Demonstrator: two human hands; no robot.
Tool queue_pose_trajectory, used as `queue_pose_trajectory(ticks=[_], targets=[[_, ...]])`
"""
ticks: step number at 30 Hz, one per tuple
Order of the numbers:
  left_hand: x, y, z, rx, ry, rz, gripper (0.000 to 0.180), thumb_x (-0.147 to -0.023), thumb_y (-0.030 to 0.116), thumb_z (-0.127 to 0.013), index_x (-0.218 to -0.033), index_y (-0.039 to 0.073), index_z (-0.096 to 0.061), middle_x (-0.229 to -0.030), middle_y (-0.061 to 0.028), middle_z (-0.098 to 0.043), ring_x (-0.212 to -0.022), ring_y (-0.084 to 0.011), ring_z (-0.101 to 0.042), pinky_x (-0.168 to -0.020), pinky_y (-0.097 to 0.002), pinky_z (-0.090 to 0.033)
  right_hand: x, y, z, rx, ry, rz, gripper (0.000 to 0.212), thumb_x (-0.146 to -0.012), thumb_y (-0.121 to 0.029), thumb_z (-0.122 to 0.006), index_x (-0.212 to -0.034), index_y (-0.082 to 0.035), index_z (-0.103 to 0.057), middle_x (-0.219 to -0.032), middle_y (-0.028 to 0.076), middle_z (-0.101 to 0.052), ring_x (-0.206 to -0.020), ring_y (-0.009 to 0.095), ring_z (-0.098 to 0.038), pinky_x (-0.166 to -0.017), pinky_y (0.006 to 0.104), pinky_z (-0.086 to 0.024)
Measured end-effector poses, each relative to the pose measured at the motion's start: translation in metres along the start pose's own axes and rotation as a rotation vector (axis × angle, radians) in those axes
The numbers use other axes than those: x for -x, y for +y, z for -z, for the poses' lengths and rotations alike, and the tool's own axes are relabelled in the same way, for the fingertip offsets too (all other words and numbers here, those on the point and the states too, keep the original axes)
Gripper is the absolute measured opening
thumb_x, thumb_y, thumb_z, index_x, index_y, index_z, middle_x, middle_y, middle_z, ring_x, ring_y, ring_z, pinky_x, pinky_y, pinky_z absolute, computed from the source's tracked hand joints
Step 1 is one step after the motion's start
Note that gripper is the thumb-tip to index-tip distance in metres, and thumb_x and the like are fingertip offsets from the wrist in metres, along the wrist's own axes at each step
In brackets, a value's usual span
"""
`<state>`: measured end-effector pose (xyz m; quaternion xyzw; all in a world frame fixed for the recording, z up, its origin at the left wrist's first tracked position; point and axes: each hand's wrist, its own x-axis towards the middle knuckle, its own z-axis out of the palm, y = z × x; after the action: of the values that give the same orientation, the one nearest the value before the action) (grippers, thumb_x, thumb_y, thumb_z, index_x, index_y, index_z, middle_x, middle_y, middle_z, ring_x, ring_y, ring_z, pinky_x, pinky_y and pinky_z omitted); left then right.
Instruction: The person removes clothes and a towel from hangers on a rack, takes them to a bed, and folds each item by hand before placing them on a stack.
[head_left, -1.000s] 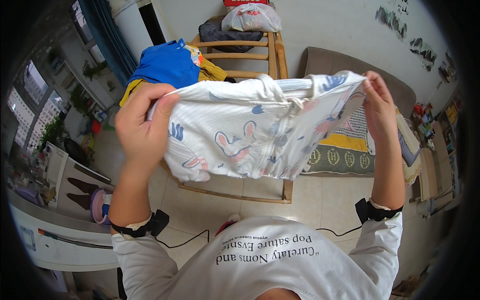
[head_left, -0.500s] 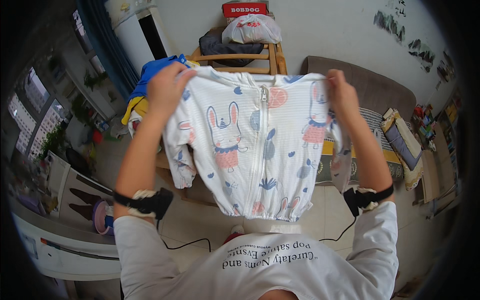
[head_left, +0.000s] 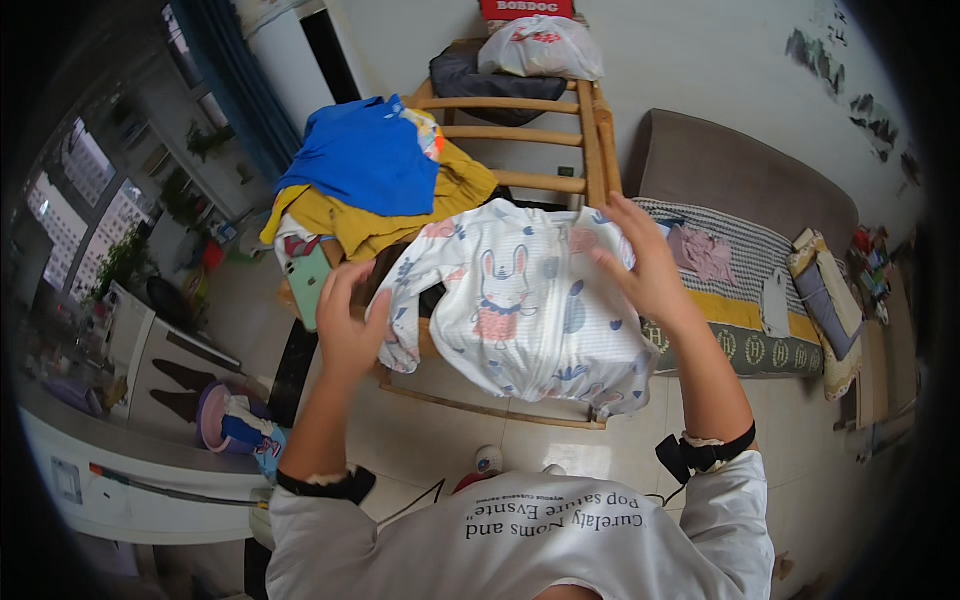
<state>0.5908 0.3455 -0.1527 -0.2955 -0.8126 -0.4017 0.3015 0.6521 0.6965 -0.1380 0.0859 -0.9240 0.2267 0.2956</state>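
Observation:
A child's white zip-up jacket (head_left: 545, 310) with printed rabbits and blue fruit shapes lies spread over a wooden frame seat in front of me, its hem towards me. Beside the sleeve on the left is my left hand (head_left: 350, 322), fingers apart and holding nothing. My right hand (head_left: 645, 265) is at the jacket's right shoulder, thumb and fingers spread, with no grip on the cloth to be seen. A green phone (head_left: 310, 285) sits just beyond my left fingers. The jacket's right sleeve is hidden.
A blue garment (head_left: 365, 155) tops a pile with mustard cloth (head_left: 450, 190). Behind stands a wooden chair frame (head_left: 595, 140) bearing a white plastic bag (head_left: 542, 48). At right, a sofa (head_left: 745, 175) holds a pink garment (head_left: 702, 255). A basin (head_left: 212, 418) stands lower left.
The jacket, held up by both shoulders before, has come down onto the seat. Both hands have let go and spread. The clothes pile and the phone have come into view.

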Motion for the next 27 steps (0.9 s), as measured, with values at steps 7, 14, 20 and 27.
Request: queue_pose_trajectory(ticks=[7, 14, 20, 27], targets=[[0.099, -0.012, -0.050, -0.038, 0.168, 0.337, 0.072, -0.063, 0.014, -0.077, -0.121, 0.000, -0.036, -0.113, -0.0179, -0.039, -0.100, -0.0297, -0.046, -0.082, -0.0378, -0.042, 0.003, -0.033, -0.062, 0.307, -0.365, -0.025, 0.070, -0.077, -0.054, -0.057, -0.131, -0.011, -0.042, -0.140, 0.020, -0.030, -0.130, 0.038, -0.025, -0.105, 0.0511, -0.019], [0.115, -0.055, -0.035, 0.591, -0.063, 0.842, 0.051, -0.071, 0.004, -0.070, -0.115, -0.004, -0.047, -0.106, -0.0110, -0.056, -0.093, -0.0166, -0.056, -0.080, -0.0290, -0.045, 0.008, -0.025, -0.071, 0.369, -0.319, 0.026, 0.065, -0.076, -0.052, -0.059, -0.128, -0.013, -0.047, -0.137, 0.017, -0.036, -0.128, 0.037, -0.029, -0.105, 0.0491, -0.021], [0.126, -0.076, 0.037, 0.921, -0.209, 0.963, 0.033, -0.082, 0.008, -0.060, -0.112, -0.005, -0.053, -0.104, -0.0102, -0.060, -0.091, -0.0169, -0.059, -0.082, -0.0298, -0.046, 0.009, -0.029, -0.067, 0.342, -0.306, 0.008, 0.064, -0.075, -0.049, -0.061, -0.126, -0.014, -0.048, -0.137, 0.016, -0.037, -0.128, 0.036, -0.030, -0.105, 0.0480, -0.021], [-0.007, -0.029, 0.102, 0.835, 0.011, 0.737, 0.040, -0.083, 0.002, -0.056, -0.121, -0.003, -0.043, -0.112, -0.0141, -0.055, -0.099, -0.0218, -0.058, -0.085, -0.0329, -0.049, 0.011, -0.028, -0.070, 0.289, -0.241, -0.002, 0.063, -0.074, -0.047, -0.062, -0.125, -0.013, -0.049, -0.137, 0.015, -0.037, -0.129, 0.036, -0.028, -0.106, 0.0488, -0.020]])
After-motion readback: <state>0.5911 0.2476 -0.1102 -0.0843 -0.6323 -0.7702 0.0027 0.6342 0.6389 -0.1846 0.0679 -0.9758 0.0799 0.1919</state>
